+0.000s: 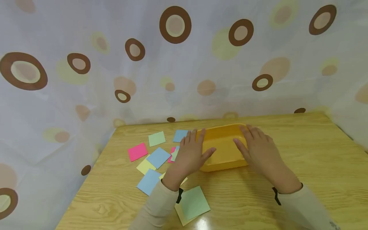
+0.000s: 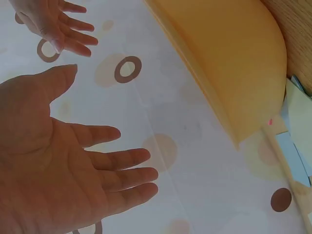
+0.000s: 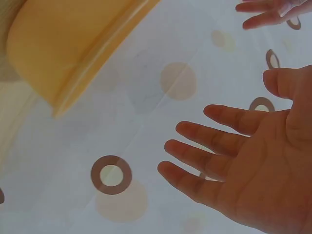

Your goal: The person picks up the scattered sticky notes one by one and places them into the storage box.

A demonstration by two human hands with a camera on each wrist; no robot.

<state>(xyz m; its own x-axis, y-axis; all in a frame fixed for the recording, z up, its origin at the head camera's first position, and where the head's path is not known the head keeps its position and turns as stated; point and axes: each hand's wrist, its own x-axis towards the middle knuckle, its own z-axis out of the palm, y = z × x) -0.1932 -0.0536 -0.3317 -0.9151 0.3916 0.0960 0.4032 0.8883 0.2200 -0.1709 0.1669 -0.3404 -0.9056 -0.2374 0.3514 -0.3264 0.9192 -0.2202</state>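
Observation:
A yellow-orange plastic basket (image 1: pixel 222 150) stands on the wooden table, with nothing visible inside it. Above its left end is my left hand (image 1: pixel 191 153), fingers spread and straight. My right hand (image 1: pixel 258 148) hovers over the right end, also with straight fingers. Both wrist views show a gap between the hands and the basket: the left palm (image 2: pixel 63 161) and the right palm (image 3: pixel 263 165) hold nothing. Left of the basket lie square paper notes: a pink note (image 1: pixel 137 152), a blue note (image 1: pixel 158 157) and a green note (image 1: pixel 157 139). My left hand and arm hide some of them.
Nearer the front, a larger green note (image 1: pixel 195 203) overlaps a yellow note (image 1: pixel 181 215). Another blue note (image 1: pixel 180 135) lies behind my left hand. A white curtain (image 1: pixel 195 57) with brown rings hangs along the table's back and sides.

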